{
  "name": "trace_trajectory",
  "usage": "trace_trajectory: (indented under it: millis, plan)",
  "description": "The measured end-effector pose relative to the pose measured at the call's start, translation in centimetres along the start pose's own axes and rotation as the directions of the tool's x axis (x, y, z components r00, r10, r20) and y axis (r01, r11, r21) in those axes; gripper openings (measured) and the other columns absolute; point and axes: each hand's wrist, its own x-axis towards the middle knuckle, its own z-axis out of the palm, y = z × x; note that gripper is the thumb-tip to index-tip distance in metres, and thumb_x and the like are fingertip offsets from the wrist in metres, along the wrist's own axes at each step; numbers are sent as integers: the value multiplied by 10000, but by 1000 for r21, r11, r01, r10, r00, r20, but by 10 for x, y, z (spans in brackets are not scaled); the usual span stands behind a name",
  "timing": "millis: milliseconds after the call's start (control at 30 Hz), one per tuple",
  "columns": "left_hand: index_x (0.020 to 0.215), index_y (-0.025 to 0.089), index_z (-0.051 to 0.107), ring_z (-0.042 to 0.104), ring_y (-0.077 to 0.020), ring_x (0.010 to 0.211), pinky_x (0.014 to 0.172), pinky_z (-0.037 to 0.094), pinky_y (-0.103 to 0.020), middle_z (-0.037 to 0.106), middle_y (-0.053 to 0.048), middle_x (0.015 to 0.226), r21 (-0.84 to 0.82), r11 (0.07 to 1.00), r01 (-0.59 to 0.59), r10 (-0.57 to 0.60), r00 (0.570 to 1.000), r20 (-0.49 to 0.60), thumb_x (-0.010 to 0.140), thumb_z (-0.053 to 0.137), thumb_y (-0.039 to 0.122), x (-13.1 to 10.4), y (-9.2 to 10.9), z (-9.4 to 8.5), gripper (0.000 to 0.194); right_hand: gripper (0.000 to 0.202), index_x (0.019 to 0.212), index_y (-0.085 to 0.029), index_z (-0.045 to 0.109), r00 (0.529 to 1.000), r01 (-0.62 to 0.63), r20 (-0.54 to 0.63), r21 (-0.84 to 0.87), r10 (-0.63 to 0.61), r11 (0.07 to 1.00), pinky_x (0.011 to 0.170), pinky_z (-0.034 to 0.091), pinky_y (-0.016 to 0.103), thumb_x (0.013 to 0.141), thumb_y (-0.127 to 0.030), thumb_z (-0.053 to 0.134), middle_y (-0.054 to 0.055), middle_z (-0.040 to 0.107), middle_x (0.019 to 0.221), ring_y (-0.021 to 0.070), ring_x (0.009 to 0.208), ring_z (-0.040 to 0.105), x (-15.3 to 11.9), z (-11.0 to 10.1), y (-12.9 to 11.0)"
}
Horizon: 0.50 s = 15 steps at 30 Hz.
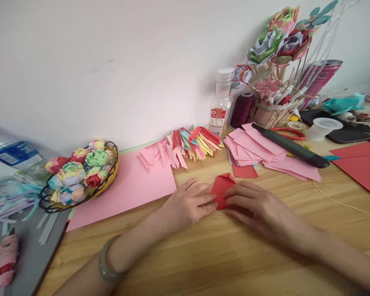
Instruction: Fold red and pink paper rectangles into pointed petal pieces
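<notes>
Left hand [189, 201]: fingers slightly spread, tips on red paper [222, 190]. Right hand [260, 209]: fingers close together, touching its other side; pinch unclear. Pink slips [255, 148] lie beyond.

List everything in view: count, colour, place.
folded paper: 1, red, centre
slips: several, pink, right
folded pieces: many, mixed, back
large sheet: 1, pink, left
flower basket: 1, yellow, left
bottles: 2, clear, left, back
thread cone: 1, purple, back
flower holder: 1, tan, right
can: 1, pink, right
tool: 1, black, on slips
spool: 1, white, right
creased sheet: 1, red, right
board: 1, grey, left
table: 1, wooden, below
wall: 1, white, back
clutter: uncountable, mixed, sides
left hand: 1, bare, touching paper
right hand: 1, bare, touching paper
</notes>
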Motion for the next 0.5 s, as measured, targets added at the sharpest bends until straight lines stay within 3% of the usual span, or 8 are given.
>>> trace_trajectory:
  millis: [233, 500]
  plan:
    - [978, 194, 655, 534, -175, 968, 902, 404, -352, 677, 0, 937, -4, 1000, -25, 25, 1000, 7, 957, 355, 168, 4, 0, -2, 302, 206, 775, -174, 568, 998, -34, 50, 98, 29, 995, 685, 433, 307, 913, -193, 416, 55, 590, 837, 173, 787, 515, 4, 4, 6]
    - [999, 140, 645, 544, -189, 1065, 949, 416, -382, 674, -23, 1054, 97, 986, -133, 132, 991, 15, 951, 363, 143, -1, 3, 2, 286, 186, 740, -169, 529, 992, -95, 81, 36, 91, 995, 675, 437, 315, 882, -140, 413, 56, 551, 777, 182, 749, 512, 9, 1, -1]
